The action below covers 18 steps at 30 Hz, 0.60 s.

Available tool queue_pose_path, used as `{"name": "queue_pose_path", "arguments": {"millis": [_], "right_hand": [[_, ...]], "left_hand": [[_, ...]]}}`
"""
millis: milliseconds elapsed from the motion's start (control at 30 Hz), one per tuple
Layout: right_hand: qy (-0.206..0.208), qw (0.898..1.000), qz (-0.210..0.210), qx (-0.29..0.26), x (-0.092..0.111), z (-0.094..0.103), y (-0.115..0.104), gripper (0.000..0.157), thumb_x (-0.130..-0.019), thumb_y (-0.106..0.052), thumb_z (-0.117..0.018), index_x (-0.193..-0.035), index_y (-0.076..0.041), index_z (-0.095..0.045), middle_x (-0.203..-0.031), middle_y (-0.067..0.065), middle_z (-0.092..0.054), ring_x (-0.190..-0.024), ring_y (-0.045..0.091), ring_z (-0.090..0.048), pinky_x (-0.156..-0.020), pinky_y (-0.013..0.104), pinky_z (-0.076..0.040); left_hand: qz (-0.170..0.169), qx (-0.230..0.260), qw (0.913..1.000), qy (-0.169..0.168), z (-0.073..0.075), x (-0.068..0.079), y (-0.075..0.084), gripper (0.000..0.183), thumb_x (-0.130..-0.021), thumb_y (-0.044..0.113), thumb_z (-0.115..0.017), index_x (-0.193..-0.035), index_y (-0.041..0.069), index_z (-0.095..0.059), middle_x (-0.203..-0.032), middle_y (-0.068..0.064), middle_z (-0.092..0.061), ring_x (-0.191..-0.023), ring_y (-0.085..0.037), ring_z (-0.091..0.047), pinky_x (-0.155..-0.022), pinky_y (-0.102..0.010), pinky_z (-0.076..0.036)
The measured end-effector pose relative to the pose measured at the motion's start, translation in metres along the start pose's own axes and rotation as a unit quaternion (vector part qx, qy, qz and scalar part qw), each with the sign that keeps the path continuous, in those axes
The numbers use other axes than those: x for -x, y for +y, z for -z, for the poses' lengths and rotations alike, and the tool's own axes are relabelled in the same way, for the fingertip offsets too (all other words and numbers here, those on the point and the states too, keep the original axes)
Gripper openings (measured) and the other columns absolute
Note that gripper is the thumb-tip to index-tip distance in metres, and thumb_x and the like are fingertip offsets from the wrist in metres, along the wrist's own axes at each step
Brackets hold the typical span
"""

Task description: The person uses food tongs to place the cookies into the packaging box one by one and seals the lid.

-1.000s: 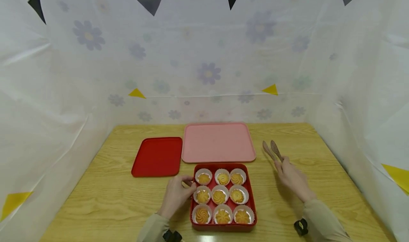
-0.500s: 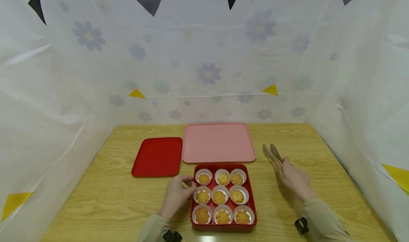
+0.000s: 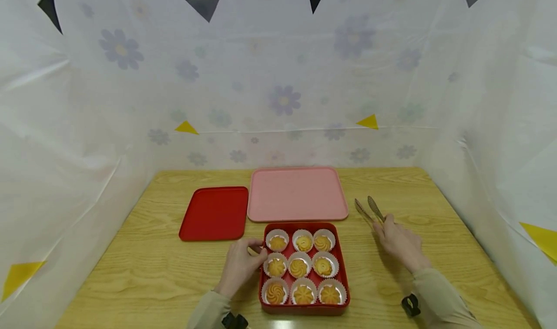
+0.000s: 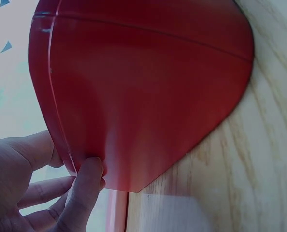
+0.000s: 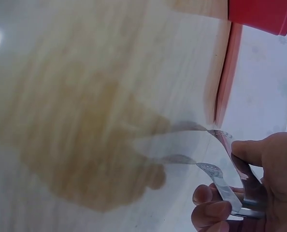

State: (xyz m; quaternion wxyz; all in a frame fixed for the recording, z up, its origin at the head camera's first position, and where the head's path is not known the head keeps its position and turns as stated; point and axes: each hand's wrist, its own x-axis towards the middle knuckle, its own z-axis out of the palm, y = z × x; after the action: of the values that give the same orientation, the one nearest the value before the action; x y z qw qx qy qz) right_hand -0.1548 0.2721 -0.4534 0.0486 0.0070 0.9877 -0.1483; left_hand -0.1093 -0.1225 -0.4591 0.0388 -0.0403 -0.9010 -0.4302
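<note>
A red square box [image 3: 304, 309] stands near the front of the table. Inside it are rows of round cookies [image 3: 298, 267] in white paper cups. My left hand [image 3: 241, 264] pinches the box's left wall near the far corner; the left wrist view shows fingers [image 4: 88, 181] on the outside of the wall and at its rim. To the right of the box, my right hand [image 3: 399, 242] holds metal tongs [image 3: 365, 210] with perforated tips. The tips point away from me, spread apart with nothing between them, and cast a reflection on the table in the right wrist view.
Behind the box lies a pink tray [image 3: 298, 193]. A flat red lid [image 3: 214, 213] is left of the tray, near its edge. The wooden table [image 3: 143, 266] is bordered by white flower-patterned sheeting [image 3: 278, 68] at the back and both sides.
The tongs have dropped slightly toward the table with my right hand, and their tips have spread a little wider. My left hand, the box, tray and lid have stayed put.
</note>
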Motion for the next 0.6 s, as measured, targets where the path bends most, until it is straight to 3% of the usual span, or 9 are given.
{"name": "queue_pose_path", "arguments": {"millis": [267,600], "right_hand": [[-0.006,1.000,-0.002,0.005,0.0010,0.0002,-0.0013,0.040,-0.107,-0.039,-0.038,-0.093,-0.002,-0.041,-0.066,0.010,-0.049,-0.057,0.029,-0.049,-0.048,0.041,-0.037],[0.000,1.000,0.002,0.017,0.0014,-0.0004,-0.0008,0.038,-0.104,-0.037,-0.046,-0.091,-0.002,-0.043,-0.065,0.008,-0.049,-0.056,0.026,-0.048,-0.047,0.038,-0.036]], "left_hand": [[0.003,0.004,1.0000,-0.002,0.0001,0.0000,0.0001,0.023,-0.082,0.011,-0.071,-0.100,-0.001,-0.076,-0.078,-0.007,-0.073,-0.056,-0.005,-0.057,-0.051,-0.020,-0.047],[0.000,0.004,1.0000,-0.003,0.0005,0.0002,0.0004,0.022,-0.082,0.010,-0.071,-0.100,-0.002,-0.076,-0.078,-0.008,-0.073,-0.057,-0.005,-0.059,-0.051,-0.020,-0.048]]}}
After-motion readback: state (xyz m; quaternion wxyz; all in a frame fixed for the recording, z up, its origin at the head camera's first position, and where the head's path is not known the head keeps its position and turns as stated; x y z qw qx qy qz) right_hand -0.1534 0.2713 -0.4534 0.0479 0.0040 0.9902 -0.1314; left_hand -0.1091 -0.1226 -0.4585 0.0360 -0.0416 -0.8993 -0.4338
